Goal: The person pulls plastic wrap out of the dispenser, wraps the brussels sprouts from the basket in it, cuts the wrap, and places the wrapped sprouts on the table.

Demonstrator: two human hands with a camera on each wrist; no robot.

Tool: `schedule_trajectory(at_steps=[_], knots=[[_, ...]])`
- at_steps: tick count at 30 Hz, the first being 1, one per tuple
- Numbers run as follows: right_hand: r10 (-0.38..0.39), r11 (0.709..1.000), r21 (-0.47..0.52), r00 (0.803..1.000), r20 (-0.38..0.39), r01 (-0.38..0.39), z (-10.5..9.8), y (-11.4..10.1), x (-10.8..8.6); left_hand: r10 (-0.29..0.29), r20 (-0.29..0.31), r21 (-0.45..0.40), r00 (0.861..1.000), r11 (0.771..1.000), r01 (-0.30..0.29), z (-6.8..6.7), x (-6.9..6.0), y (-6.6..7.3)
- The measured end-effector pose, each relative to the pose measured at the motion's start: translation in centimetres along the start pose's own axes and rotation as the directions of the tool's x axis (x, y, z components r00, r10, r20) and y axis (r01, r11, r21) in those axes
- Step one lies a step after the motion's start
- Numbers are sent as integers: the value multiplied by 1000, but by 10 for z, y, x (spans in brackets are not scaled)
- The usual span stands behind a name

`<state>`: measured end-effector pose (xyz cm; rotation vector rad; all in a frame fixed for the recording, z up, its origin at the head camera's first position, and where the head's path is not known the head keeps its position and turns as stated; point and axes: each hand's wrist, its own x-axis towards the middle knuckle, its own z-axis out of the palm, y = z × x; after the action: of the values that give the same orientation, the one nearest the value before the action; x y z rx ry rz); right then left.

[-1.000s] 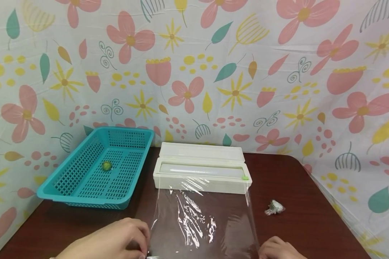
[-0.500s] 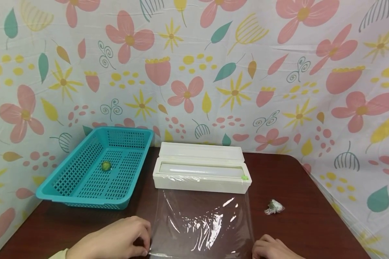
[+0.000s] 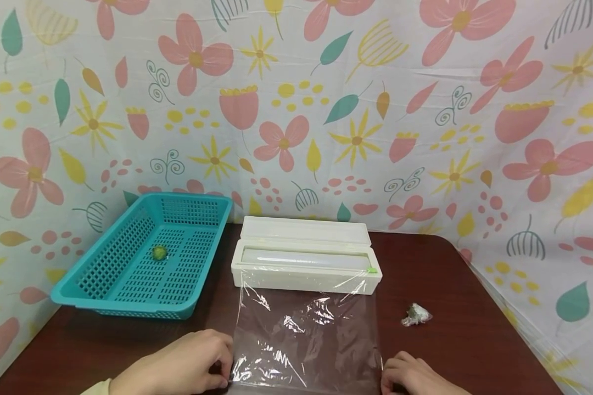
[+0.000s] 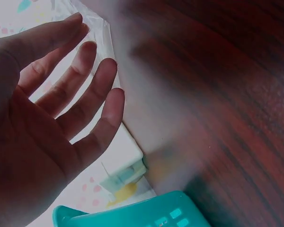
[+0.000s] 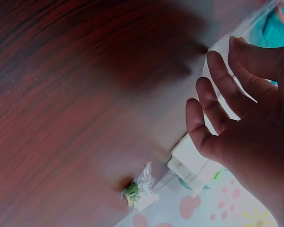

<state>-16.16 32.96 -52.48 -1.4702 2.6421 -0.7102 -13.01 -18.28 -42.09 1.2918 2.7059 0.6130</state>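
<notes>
A sheet of clear cling film (image 3: pixel 306 340) runs from the white cling film box (image 3: pixel 306 280) toward me over the dark table. My left hand (image 3: pixel 178 365) pinches its near left corner between thumb and forefinger; in the left wrist view the other fingers of that left hand (image 4: pixel 61 104) are spread and loosely bent. At the near right corner my right hand (image 3: pixel 417 376) pinches the film, and the right wrist view shows that right hand (image 5: pixel 246 109) with thumb and forefinger together. The box lid (image 3: pixel 306 230) is tipped back, and a film roll (image 3: pixel 306 259) lies inside.
A teal plastic basket (image 3: pixel 197 291) stands at the left, holding one small round green item (image 3: pixel 160 252). Right of the film lies a small green thing wrapped in crumpled film (image 3: pixel 417 314). A green slider (image 3: pixel 371 270) sits on the box's right end. Behind hangs a flowered cloth (image 3: pixel 296 109).
My right hand has shifted slightly left and up, and my left hand slightly right. The film between them has narrowed a little toward me, and its reflections have changed.
</notes>
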Motion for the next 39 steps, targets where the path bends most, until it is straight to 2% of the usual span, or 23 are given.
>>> schedule_trajectory(at_steps=[3, 9, 15, 18, 25, 27, 29, 32, 36, 39], knots=[[-18, 1000, 16, 1000, -6, 18, 0, -4, 2, -2, 20, -22, 1000, 1000, 2, 0, 0, 1], [-77, 996, 32, 997, -28, 78, 2, -7, 3, -58, 73, -80, 996, 995, 64, 2, 2, 1], [-25, 997, 72, 998, 49, 21, 1, -2, -2, -8, 36, -61, 999, 998, 10, 2, 4, 0], [-30, 997, 71, 997, 76, 24, 0, -2, -4, 13, 25, -50, 1000, 999, -12, 0, 4, -1], [-16, 998, 59, 986, 167, 7, -1, 2, -12, -42, 30, -56, 999, 997, 44, -9, 4, 1], [-32, 999, 29, 989, 147, 28, -2, -3, -13, -54, 8, -54, 998, 997, 55, -11, 5, 1], [-57, 998, 1, 991, 119, 58, -8, -12, -10, -71, -26, -37, 997, 997, 70, -11, 7, 1], [-38, 999, -18, 995, 91, 39, -30, -40, 2, -83, -92, 6, 992, 996, 84, -9, 11, 2], [119, 993, 7, 986, 115, -120, -70, -77, 23, -87, -133, 62, 987, 993, 95, -5, 17, 2], [212, 977, -27, 977, 12, -211, -86, -89, 36, -88, -130, 94, 988, 990, 101, -3, 22, 1]])
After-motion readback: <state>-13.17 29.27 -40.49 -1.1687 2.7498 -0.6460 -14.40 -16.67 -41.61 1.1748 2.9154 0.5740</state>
